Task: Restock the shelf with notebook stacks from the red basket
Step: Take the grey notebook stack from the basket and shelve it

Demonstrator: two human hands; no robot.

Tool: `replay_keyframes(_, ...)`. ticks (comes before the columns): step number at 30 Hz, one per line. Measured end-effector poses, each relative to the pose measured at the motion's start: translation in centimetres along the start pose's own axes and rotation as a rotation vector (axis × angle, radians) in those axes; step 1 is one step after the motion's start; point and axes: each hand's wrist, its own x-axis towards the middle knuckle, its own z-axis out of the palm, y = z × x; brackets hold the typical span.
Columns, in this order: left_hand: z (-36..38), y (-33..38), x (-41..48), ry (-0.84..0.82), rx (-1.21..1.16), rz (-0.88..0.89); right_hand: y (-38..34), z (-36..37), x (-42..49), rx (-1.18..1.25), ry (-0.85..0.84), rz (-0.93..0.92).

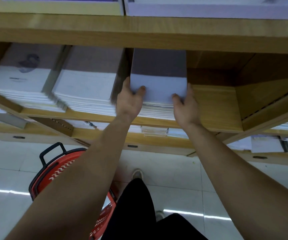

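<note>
A stack of pale lilac notebooks point(158, 80) lies on the wooden shelf point(214, 108), partly under the board above. My left hand point(129, 99) grips its near left corner, thumb on the top cover. My right hand point(185, 104) grips the near right corner the same way. The red basket point(53, 172) with a black handle stands on the floor at the lower left, mostly hidden by my left forearm; its contents cannot be seen.
Two more white notebook stacks point(86, 90) fill the shelf to the left. Bare shelf board lies to the right of the held stack. Lower shelves hold more stationery point(154, 131). My legs and shoes point(137, 174) stand on the tiled floor.
</note>
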Motion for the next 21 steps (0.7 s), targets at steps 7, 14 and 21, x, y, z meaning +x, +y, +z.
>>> replay_keyframes(7, 0.1, -0.2, 1.1, -0.040, -0.045, 0.010, 0.4, 0.9, 0.2, 0.043, 0.029, 0.030)
replay_keyframes(14, 0.1, -0.7, 1.8, -0.078, -0.018, 0.013, -0.3, 0.3, 0.9, -0.097, -0.006, 0.024)
replay_keyframes(21, -1.0, 0.4, 0.8, -0.125, 0.090, 0.002, -1.2, -0.6, -0.1, -0.320, -0.040, 0.002)
